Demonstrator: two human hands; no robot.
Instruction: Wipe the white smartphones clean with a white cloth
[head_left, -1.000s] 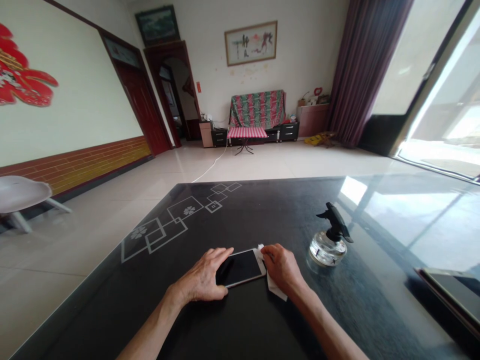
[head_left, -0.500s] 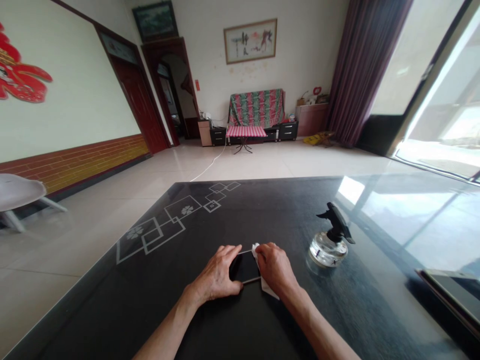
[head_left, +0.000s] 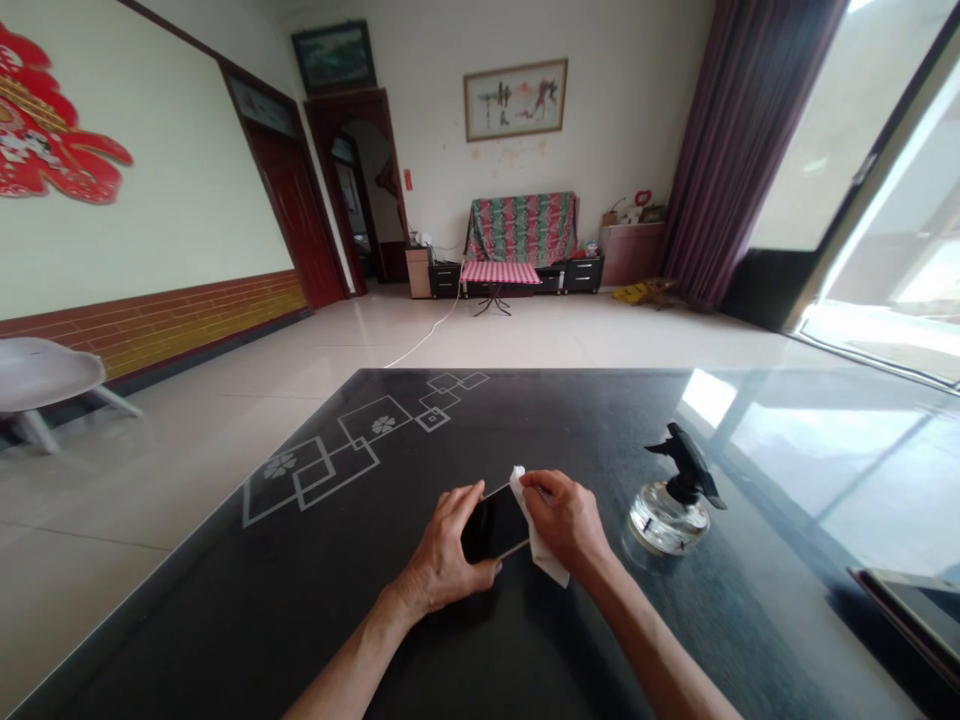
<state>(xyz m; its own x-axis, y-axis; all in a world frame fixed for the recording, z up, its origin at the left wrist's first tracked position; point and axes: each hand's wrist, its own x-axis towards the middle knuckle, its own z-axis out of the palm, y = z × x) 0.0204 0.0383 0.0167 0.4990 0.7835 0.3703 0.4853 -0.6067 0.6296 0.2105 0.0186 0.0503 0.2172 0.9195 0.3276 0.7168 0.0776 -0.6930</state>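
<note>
My left hand (head_left: 444,555) grips a dark smartphone (head_left: 491,525) by its left end, thumb along the near edge and fingers along the far edge. The phone lies low over the black tabletop, its glossy face up; whether it touches the table I cannot tell. In my right hand (head_left: 566,515) a white tissue (head_left: 546,558) is pinched, pressed against the phone's right end, with one corner hanging toward me. To the right of that hand stands a clear spray bottle (head_left: 667,518) with a black trigger head.
The glossy black table (head_left: 315,620) carries a grey square-and-flower pattern at its left. A tablet-like device (head_left: 919,610) lies at the right edge. Beyond the table are a white chair (head_left: 52,375), a small checked table (head_left: 501,272) and a cloth-covered object (head_left: 523,225).
The phone is now tilted, its right end swung away from me. My right hand and the tissue have moved slightly up and right along its end. The whole view has shifted a little.
</note>
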